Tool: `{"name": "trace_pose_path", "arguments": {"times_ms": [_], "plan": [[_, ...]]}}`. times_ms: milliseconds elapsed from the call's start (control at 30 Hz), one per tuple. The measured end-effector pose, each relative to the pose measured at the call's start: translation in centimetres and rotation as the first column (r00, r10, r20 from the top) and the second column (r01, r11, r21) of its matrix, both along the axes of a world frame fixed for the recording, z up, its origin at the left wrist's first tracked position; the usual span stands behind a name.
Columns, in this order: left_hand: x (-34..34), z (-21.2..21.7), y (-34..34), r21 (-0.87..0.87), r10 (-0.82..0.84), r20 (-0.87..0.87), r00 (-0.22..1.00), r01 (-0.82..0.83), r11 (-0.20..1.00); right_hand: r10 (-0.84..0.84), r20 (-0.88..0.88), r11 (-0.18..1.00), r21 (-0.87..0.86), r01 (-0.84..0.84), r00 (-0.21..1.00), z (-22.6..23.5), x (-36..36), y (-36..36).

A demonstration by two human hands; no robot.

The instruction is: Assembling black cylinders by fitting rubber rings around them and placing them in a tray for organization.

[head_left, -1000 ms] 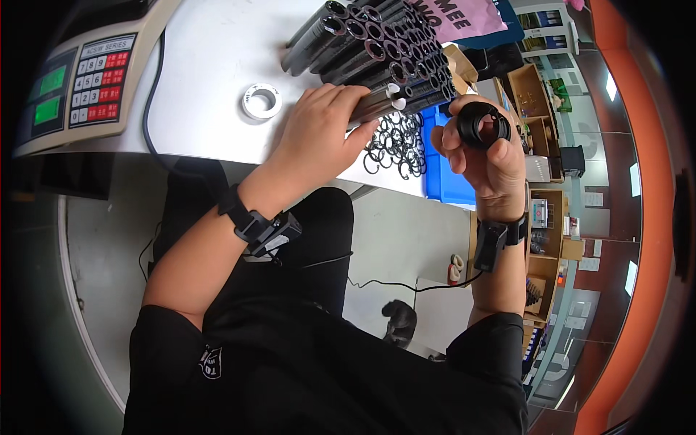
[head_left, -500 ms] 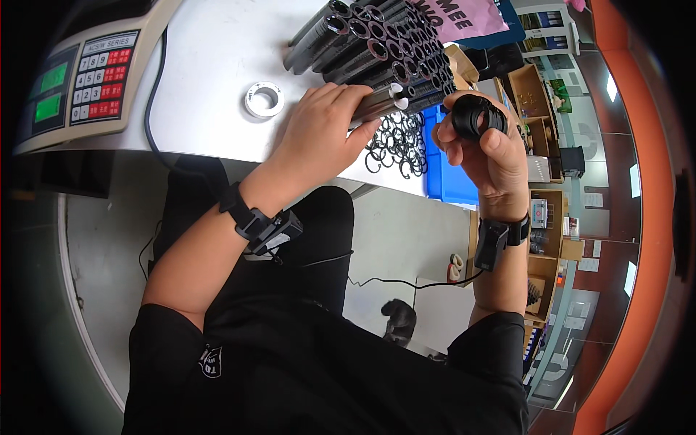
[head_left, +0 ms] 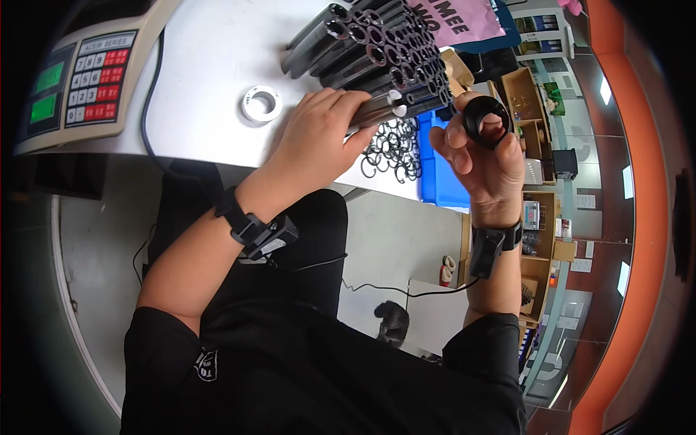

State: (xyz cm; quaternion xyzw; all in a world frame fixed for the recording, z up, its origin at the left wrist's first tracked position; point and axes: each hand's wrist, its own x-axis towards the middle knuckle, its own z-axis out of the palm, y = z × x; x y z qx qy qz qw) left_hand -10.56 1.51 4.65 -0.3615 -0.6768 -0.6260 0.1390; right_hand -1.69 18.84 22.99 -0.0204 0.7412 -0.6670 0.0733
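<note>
My left hand [head_left: 315,134] is closed round a shiny metal tube [head_left: 375,111] with white bits at its far end. That tube lies beside a pile of dark tubes [head_left: 341,54], whose open ends face right. Raised to the right, my right hand [head_left: 489,177] holds a thick black ring [head_left: 473,119] between thumb and fingers; it looks like several thin rings stacked together. Loose black open rings [head_left: 395,148] lie in a heap on the table, just beyond my left fingers. A roll of white tape [head_left: 246,107] sits left of my left hand.
A digital scale [head_left: 101,127] stands at the left on the white table [head_left: 206,72], its cable trailing over the edge. A blue bin [head_left: 444,177] is below my right hand. Behind the tubes lies a pink bag [head_left: 475,25]. A dark grey furry animal [head_left: 393,324] is on the floor.
My right hand has turned the black ring so its opening faces me more. My left hand keeps its hold on the tube. The whole view has shifted slightly.
</note>
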Motion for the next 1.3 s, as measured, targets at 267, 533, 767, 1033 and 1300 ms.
{"name": "trace_pose_path", "arguments": {"times_ms": [267, 533, 767, 1033, 1300], "plan": [[0.0, 0.1, 0.0, 0.007, -0.010, 0.004, 1.000, 0.010, 1.000, 0.034, -0.037, 0.943, -0.330, -0.045, 0.999, -1.5, 1.0, -1.7], [0.0, 0.3, -0.3, -0.012, -0.016, 0.015, 1.000, 0.017, 1.000, 0.036, -0.070, 0.968, -0.245, -0.052, 0.997, -0.7, 1.0, -2.0], [0.0, -0.1, 0.3, 0.002, -0.001, -0.001, 1.000, 0.001, 1.000, 0.051, -0.298, 0.584, 0.783, 0.214, 0.953, 2.7, -1.4, -2.1], [0.1, -0.2, 0.0, 0.010, -0.015, -0.007, 1.000, 0.015, 1.000, 0.283, -0.097, 0.237, 0.971, 0.029, 0.954, 3.3, -4.3, -4.2], [0.1, -0.2, 0.0, 0.044, 0.018, -0.027, 0.999, -0.016, 0.999, 0.161, 0.091, 0.085, 0.991, -0.106, 0.983, 3.2, -5.6, -5.0]]}}
